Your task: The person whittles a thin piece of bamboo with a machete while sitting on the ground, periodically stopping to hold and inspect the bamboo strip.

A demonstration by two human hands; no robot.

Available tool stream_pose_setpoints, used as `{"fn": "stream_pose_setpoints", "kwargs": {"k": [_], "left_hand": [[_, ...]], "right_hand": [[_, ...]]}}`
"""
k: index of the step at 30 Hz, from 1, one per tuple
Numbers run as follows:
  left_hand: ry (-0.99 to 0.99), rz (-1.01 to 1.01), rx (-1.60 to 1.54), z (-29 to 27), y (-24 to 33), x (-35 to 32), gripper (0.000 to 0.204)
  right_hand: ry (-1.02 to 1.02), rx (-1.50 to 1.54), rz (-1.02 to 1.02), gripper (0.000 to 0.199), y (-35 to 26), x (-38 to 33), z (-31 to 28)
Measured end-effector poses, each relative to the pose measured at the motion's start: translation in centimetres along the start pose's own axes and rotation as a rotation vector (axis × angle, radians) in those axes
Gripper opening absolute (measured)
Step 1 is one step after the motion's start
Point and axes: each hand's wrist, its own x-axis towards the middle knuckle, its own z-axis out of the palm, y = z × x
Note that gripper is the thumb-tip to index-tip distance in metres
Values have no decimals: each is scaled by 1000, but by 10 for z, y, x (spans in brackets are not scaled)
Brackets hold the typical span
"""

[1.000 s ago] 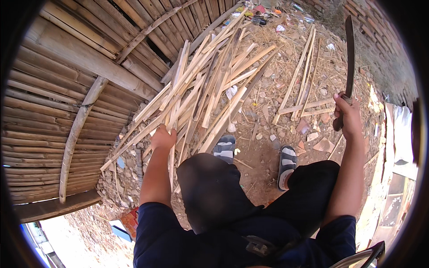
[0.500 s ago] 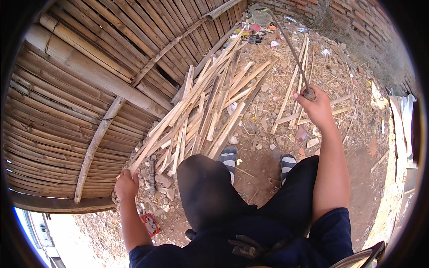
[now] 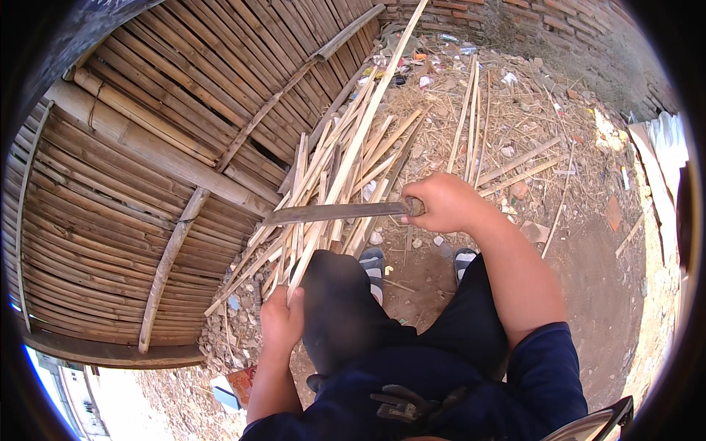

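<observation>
My left hand [image 3: 282, 320] is closed around the near end of a long, pale bamboo strip [image 3: 368, 121], which slants away from me past the top edge of the view. In my right hand [image 3: 445, 202] is the wooden handle of a machete, its dark blade [image 3: 338, 212] pointing left. The blade crosses over the held strip; whether it touches cannot be told. Beneath both lies a loose pile of split bamboo strips [image 3: 401, 140], between my feet and the bamboo wall.
A slatted bamboo wall [image 3: 169, 147] rises on the left. More strips [image 3: 462, 117] lie apart on the straw-littered ground to the right. Behind stands a brick wall [image 3: 559, 29]. Litter is scattered near its base. A red box [image 3: 240, 384] lies beside my left forearm.
My left hand has moved right with a strip, now raised over the pile. The machete, which pointed away at the upper right, has swung round to lie crosswise, and my right hand came nearer and left.
</observation>
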Motion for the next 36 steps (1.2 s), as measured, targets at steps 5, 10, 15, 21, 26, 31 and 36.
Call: {"fn": "stream_pose_setpoints", "kwargs": {"k": [5,10,15,21,26,31,36], "left_hand": [[-76,63,-32,15,10,-11,40],[-33,97,-95,35,3,-16,39],[-57,109,-93,37,12,-9,37],[-113,116,-62,35,10,-7,34],[-85,164,-13,35,6,-7,31],[-68,151,-11,35,7,-6,30],[-88,154,31,33,14,-7,31]], "right_hand": [[-66,-47,-110,37,-4,-16,0],[129,154,255,43,55,-29,-36],[187,72,203,38,57,-37,-31],[-39,-174,-53,33,-3,-27,0],[136,104,18,37,52,-17,-3],[188,140,271,40,55,-17,-17],[0,-105,-37,34,4,-16,26]]}}
